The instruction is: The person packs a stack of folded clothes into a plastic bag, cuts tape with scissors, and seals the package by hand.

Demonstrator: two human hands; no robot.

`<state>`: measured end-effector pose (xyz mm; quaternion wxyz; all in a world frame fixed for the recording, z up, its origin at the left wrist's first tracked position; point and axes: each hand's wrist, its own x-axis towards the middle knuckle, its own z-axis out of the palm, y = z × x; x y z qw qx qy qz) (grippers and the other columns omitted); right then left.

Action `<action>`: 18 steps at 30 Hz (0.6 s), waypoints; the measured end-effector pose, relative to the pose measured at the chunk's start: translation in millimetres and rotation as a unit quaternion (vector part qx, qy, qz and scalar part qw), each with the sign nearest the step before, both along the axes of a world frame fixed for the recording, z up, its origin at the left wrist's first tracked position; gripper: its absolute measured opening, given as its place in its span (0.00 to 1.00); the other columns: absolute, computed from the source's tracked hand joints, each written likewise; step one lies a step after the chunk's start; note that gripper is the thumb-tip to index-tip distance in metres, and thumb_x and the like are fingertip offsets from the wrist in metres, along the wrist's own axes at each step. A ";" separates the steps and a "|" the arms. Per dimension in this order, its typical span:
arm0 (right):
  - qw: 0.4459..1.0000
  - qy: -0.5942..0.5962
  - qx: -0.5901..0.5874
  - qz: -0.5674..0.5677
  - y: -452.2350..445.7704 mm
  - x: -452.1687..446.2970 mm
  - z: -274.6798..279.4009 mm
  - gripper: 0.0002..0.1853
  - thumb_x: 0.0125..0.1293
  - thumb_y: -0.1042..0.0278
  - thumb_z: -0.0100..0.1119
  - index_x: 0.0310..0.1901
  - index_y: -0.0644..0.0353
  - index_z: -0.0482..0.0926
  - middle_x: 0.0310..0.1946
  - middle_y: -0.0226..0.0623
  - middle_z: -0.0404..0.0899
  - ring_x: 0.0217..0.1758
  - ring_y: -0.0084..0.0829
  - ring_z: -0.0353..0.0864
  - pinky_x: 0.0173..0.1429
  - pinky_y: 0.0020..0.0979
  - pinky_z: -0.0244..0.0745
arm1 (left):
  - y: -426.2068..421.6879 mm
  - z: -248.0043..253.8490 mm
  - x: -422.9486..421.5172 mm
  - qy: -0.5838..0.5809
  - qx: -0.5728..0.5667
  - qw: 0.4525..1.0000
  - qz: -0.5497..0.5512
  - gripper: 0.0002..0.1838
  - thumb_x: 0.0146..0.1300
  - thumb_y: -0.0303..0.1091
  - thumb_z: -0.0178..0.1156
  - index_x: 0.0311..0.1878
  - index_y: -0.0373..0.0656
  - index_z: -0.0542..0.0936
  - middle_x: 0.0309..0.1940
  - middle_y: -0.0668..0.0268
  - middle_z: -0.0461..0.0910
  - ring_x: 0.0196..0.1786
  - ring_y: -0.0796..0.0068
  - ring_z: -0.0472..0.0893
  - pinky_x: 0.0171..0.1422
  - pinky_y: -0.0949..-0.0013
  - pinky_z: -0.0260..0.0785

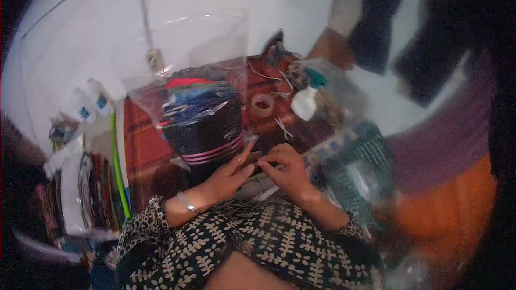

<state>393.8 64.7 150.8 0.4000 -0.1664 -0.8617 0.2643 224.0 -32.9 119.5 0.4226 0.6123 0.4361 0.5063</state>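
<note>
A stack of folded cloth, dark with pink stripes (212, 153) on its front edge, sits before me inside a clear plastic bag (220, 37). The bag's upper part spreads out beyond the stack. My left hand (231, 176), with a silver bangle on its wrist, is at the stack's near right corner, its index finger and thumb stretched apart. Beside it, my right hand (287, 169) has its fingers curled and its thumb against the fingertips, close to my left thumb. Whatever is pinched there is too small and blurred to name.
A tape roll (262, 106) and a white object (305, 103) lie on the red surface (142, 150). Right of me stands a green basket (352, 169) with plastic-wrapped contents. Stacked folded cloths (80, 193) and white bottles (99, 96) are at left. A person's legs (376, 27) show at upper right.
</note>
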 end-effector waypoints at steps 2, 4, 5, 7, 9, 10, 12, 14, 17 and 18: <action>0.999 0.007 0.037 0.020 7.8 -10.8 14.1 0.05 0.50 0.72 0.67 0.30 0.60 0.82 0.27 0.39 0.78 0.33 0.43 0.76 0.38 0.39 0.69 | 9.8 15.8 8.4 0.004 -0.003 0.997 0.081 0.32 0.71 0.33 0.48 0.73 0.40 0.47 0.64 0.58 0.65 0.63 0.72 0.67 0.68 0.69 0.59; 0.999 0.029 0.043 -0.011 10.7 -21.9 19.5 0.05 0.49 0.73 0.67 0.28 0.61 0.81 0.26 0.38 0.78 0.33 0.41 0.76 0.39 0.38 0.69 | 17.6 17.2 8.8 -0.140 -0.013 0.982 0.123 0.32 0.69 0.30 0.52 0.73 0.38 0.50 0.54 0.62 0.72 0.54 0.77 0.72 0.61 0.73 0.65; 0.999 0.023 0.044 0.004 14.0 -23.5 19.6 0.05 0.49 0.73 0.67 0.28 0.61 0.81 0.26 0.38 0.78 0.33 0.41 0.76 0.39 0.38 0.69 | 17.5 20.3 10.6 -0.146 -0.011 0.980 0.137 0.32 0.69 0.30 0.52 0.73 0.38 0.50 0.54 0.62 0.72 0.54 0.77 0.72 0.61 0.73 0.65; 0.999 0.042 0.011 0.028 20.4 -30.6 17.4 0.05 0.48 0.73 0.67 0.29 0.61 0.82 0.27 0.38 0.78 0.33 0.40 0.77 0.39 0.38 0.70 | 13.6 27.7 10.4 -0.165 -0.057 0.968 0.181 0.32 0.68 0.29 0.54 0.72 0.37 0.54 0.57 0.62 0.72 0.55 0.78 0.72 0.61 0.72 0.65; 0.997 0.051 -0.017 0.048 23.7 -36.2 15.1 0.05 0.49 0.74 0.67 0.29 0.61 0.82 0.27 0.38 0.78 0.33 0.39 0.77 0.39 0.37 0.70 | 15.2 22.4 11.0 -0.177 -0.033 0.961 0.211 0.32 0.66 0.27 0.55 0.71 0.38 0.55 0.50 0.63 0.76 0.50 0.79 0.74 0.57 0.73 0.67; 0.995 0.066 -0.039 0.063 25.5 -39.1 15.2 0.05 0.49 0.74 0.67 0.29 0.62 0.82 0.27 0.37 0.79 0.33 0.38 0.77 0.39 0.35 0.70 | 15.8 21.3 10.7 -0.182 -0.004 0.955 0.235 0.33 0.65 0.25 0.57 0.71 0.38 0.56 0.44 0.65 0.79 0.45 0.81 0.76 0.54 0.75 0.68; 0.993 0.068 -0.068 0.067 25.7 -40.9 22.0 0.04 0.50 0.74 0.67 0.29 0.62 0.82 0.27 0.37 0.79 0.33 0.37 0.77 0.39 0.34 0.71 | 14.1 21.4 3.6 -0.222 0.003 0.936 0.275 0.35 0.63 0.25 0.59 0.71 0.38 0.55 0.40 0.67 0.81 0.42 0.84 0.76 0.52 0.77 0.68; 0.992 0.066 -0.091 0.064 29.5 -41.8 16.6 0.04 0.52 0.74 0.67 0.30 0.62 0.82 0.27 0.36 0.79 0.34 0.35 0.78 0.40 0.32 0.71 | 11.8 18.1 -2.1 -0.264 0.014 0.915 0.306 0.38 0.61 0.25 0.62 0.71 0.38 0.54 0.37 0.69 0.82 0.39 0.87 0.76 0.50 0.79 0.68; 0.986 0.048 -0.115 0.115 37.4 -40.7 4.1 0.05 0.58 0.75 0.64 0.36 0.63 0.82 0.32 0.33 0.76 0.35 0.24 0.74 0.41 0.26 0.69 | 6.0 25.2 -4.6 -0.167 0.016 0.932 0.320 0.41 0.58 0.23 0.63 0.72 0.38 0.53 0.34 0.70 0.83 0.38 0.87 0.77 0.50 0.78 0.68; 0.983 0.037 -0.143 0.109 36.2 -39.8 5.6 0.07 0.56 0.75 0.65 0.37 0.62 0.82 0.32 0.36 0.78 0.37 0.28 0.76 0.44 0.28 0.71 | 4.5 26.1 -5.2 -0.166 0.012 0.932 0.321 0.41 0.58 0.23 0.63 0.72 0.38 0.53 0.34 0.70 0.83 0.38 0.87 0.77 0.50 0.78 0.68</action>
